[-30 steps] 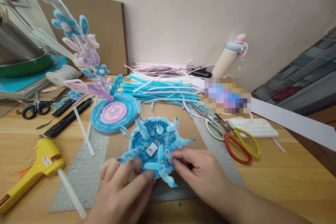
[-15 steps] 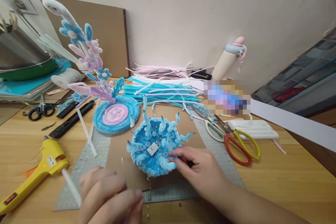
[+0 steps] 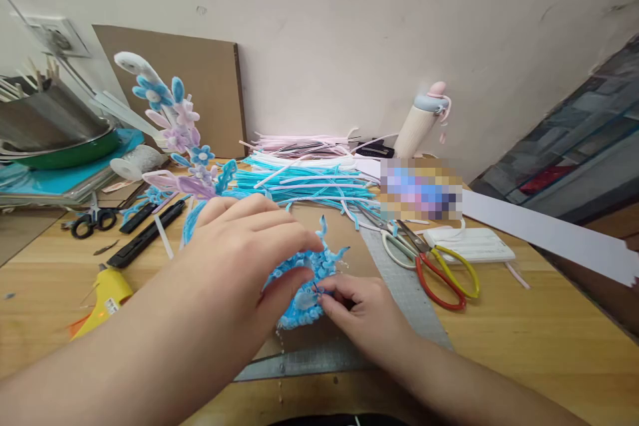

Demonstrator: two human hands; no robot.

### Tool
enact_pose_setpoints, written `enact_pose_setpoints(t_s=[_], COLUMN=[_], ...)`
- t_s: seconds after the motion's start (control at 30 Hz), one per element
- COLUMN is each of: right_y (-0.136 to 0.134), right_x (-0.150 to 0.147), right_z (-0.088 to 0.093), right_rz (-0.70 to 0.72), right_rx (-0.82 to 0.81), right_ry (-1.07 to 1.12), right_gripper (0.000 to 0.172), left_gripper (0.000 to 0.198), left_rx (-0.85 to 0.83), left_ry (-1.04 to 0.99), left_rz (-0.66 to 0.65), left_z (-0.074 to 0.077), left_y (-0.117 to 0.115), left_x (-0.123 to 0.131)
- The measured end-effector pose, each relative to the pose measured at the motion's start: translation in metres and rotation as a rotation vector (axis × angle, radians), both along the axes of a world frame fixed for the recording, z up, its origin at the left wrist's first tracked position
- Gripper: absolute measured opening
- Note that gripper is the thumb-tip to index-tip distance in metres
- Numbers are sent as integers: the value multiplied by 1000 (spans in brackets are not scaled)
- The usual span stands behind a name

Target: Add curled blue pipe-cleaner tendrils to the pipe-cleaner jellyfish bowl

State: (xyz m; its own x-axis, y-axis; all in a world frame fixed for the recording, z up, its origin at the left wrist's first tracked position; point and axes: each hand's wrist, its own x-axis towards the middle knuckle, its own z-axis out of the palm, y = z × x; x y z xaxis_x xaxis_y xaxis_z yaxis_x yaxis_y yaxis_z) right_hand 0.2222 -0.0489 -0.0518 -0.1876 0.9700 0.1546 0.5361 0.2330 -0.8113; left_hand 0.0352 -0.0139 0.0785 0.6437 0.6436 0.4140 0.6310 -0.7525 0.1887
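Note:
A bowl-shaped piece of blue pipe cleaners (image 3: 299,316), with curled pipe-cleaner tendrils (image 3: 323,226) sticking up, sits on brown cardboard. My left hand (image 3: 249,243) arches over its left side and hides much of it. The thumb and index finger are apart, with nothing visible gripped between them. At the right rim, my right hand (image 3: 357,303) pinches a blue pipe-cleaner curl (image 3: 319,289); its thin dark tip shows by the fingers. A string of small clear beads (image 3: 281,349) hangs below the bowl's front edge.
A yellow glue gun (image 3: 107,296), black scissors (image 3: 94,218) and a black cutter (image 3: 147,233) lie left. Behind are blue pipe cleaners (image 3: 304,180) and a flowered stem (image 3: 174,120). Red-and-yellow-handled scissors (image 3: 442,279) and a cream bottle (image 3: 417,123) are right.
My left hand has moved up and right from the front edge to over the bowl, its fingers spreading. My right hand stays at the right rim. The view has tilted slightly upward.

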Motion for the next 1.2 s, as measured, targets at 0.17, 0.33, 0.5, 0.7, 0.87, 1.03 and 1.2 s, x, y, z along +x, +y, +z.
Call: enact_pose_setpoints(t_s=[0.17,0.33,0.5,0.7,0.87,1.03,1.2], right_y=[1,-3,-6,-1,5,8,9], right_x=[1,8,7,-5,-7,-9,-13], right_z=[-1,8,21,29,38,40,36], right_rz=[2,2,9,-10,20,23,-2], right_rx=[-19,-19,-15,-82,-120,-115,-96], right_ry=[2,63,171,290,290,298,336], right_gripper=[17,23,21,21,21,22,23], left_gripper=[16,15,16,15,13,7,19], left_rx=[-138,-173,-183,-211,-234,-190,-204], left_ry=[18,-20,-26,-25,-22,-17,49], left_rz=[22,12,25,33,68,91,84], left_z=[2,3,3,5,6,5,3], left_y=[0,0,1,2,4,7,9], left_x=[6,6,7,8,7,4,5])
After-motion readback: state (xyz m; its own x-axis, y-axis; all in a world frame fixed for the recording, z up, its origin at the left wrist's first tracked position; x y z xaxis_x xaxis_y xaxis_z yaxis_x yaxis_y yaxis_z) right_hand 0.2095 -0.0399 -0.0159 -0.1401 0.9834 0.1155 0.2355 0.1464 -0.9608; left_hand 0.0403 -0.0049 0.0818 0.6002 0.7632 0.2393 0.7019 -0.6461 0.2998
